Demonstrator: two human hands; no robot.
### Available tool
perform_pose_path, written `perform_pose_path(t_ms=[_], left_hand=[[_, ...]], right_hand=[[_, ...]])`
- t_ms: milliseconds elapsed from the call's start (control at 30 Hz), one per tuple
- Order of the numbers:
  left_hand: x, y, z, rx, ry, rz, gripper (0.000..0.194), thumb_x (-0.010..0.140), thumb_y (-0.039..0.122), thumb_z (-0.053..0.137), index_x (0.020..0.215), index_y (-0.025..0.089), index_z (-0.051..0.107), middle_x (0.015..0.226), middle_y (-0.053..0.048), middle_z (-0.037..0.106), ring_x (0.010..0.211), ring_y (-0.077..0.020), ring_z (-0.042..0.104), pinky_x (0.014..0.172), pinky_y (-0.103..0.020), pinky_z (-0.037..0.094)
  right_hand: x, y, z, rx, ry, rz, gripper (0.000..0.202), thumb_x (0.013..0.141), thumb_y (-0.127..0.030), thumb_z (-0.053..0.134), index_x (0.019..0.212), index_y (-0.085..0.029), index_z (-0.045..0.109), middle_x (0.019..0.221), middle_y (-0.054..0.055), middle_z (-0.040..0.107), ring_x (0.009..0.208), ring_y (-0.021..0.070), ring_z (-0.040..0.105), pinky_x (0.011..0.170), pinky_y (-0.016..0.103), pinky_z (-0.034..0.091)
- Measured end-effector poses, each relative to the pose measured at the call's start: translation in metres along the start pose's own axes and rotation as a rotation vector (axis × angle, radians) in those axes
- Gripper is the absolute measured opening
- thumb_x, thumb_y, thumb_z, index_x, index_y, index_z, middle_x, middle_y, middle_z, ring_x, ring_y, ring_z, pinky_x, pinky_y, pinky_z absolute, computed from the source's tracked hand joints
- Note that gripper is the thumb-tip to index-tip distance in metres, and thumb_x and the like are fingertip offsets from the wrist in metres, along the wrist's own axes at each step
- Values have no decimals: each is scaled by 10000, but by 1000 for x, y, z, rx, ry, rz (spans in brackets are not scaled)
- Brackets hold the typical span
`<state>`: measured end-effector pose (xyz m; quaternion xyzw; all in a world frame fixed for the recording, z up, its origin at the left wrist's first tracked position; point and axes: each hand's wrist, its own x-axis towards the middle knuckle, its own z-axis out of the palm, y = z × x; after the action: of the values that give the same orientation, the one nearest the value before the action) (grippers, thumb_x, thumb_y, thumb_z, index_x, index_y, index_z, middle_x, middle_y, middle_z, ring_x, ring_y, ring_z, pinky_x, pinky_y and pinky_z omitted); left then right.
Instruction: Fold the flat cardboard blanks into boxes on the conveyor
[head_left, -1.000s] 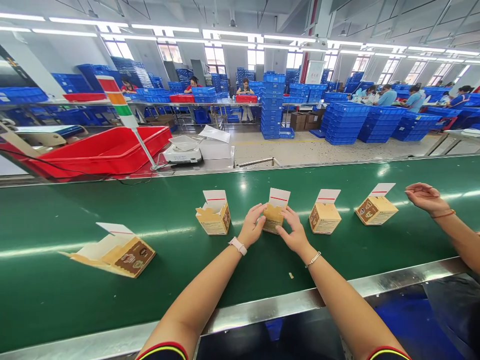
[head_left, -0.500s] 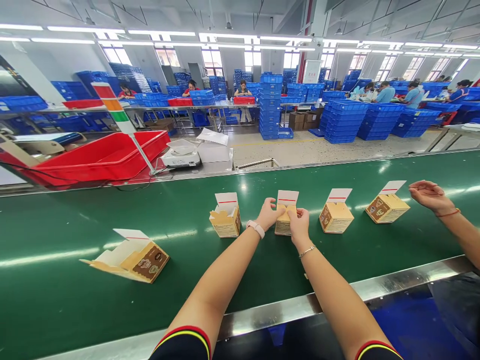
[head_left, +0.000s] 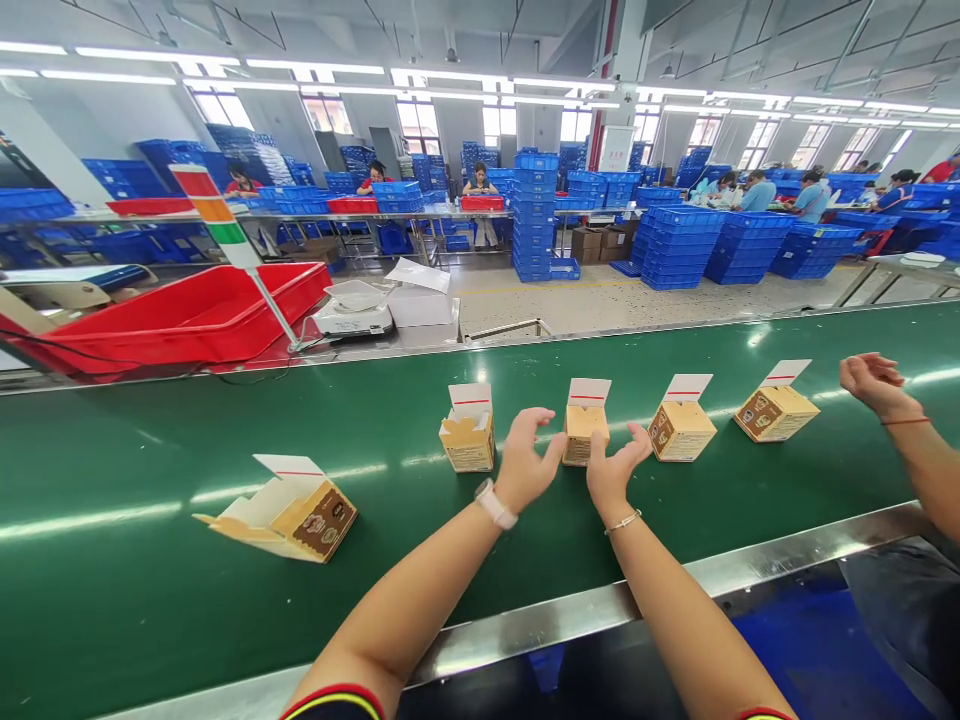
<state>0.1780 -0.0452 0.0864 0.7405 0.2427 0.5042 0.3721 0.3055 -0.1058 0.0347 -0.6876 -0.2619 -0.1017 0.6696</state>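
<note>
A small tan carton [head_left: 584,440] stands upright on the green belt, its white lid flap with a red strip raised at the back. In front of it, my left hand [head_left: 529,460] is open, thumb and fingers apart. My right hand [head_left: 613,468] is open too, at the carton's near right side, and holds nothing. To the left stands another carton [head_left: 471,450] with its top flaps partly up. Farther left, a brown-and-tan carton [head_left: 322,520] lies tilted with flaps spread. On the right is a carton [head_left: 684,435] with its inner flaps folded in.
Another carton [head_left: 776,412] sits farther right, near a co-worker's hand [head_left: 877,388]. The green conveyor belt [head_left: 420,590] has a metal edge [head_left: 540,632]. Beyond it are a red bin [head_left: 187,320], a white scale [head_left: 352,318] and stacked blue crates [head_left: 535,215].
Both my hands have let go of the middle carton, drawn back towards me and opened. The left-hand cartons and the middle one have shifted right in view. The co-worker's hand has moved slightly right.
</note>
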Motion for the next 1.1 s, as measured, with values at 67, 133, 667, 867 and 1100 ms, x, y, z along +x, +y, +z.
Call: perform_pose_path(t_ms=[67,133,667,867,1100], left_hand=[[-17,-7,-31,145,281,343,315,827,411,557,1072,219,507,1093,-97,567,1043,-245,566,886,-431,460],[-26,-22,-59,272,559,405,431,837,462,534,1177,215,440,1187,-126,510,1120,-266,525,906,-451,442],[17,-75,-53,147,32,-278,230,820,340,573,627,216,562,747,-41,643,946,-235,596,930,-415,447],[40,-52,-36,-250,77,-834,433,733,137,662,1105,195,447,1023,-69,592,764,-132,614,739,-288,506],[55,-39,-25,-316,-87,-992,368,687,74,670,990,171,486,838,-60,647,697,-168,631,690,-315,514]], right_hand=[[-15,-8,-3,-14,-29,-337,540,803,-433,555,1236,-193,340,1329,183,318,1322,330,314,1084,601,280],[-26,-16,4,20,-185,-513,551,830,-392,549,1297,-220,313,1352,170,334,1322,320,341,1079,597,301],[-5,-21,84,208,-802,-112,244,779,-413,608,606,-242,614,824,37,684,1029,249,610,984,459,453],[-7,-14,92,136,-495,232,232,663,-346,628,797,-216,491,927,51,559,871,201,589,801,383,529],[0,-7,94,100,-467,310,285,627,-226,540,896,-223,445,952,36,530,791,170,583,788,357,527]])
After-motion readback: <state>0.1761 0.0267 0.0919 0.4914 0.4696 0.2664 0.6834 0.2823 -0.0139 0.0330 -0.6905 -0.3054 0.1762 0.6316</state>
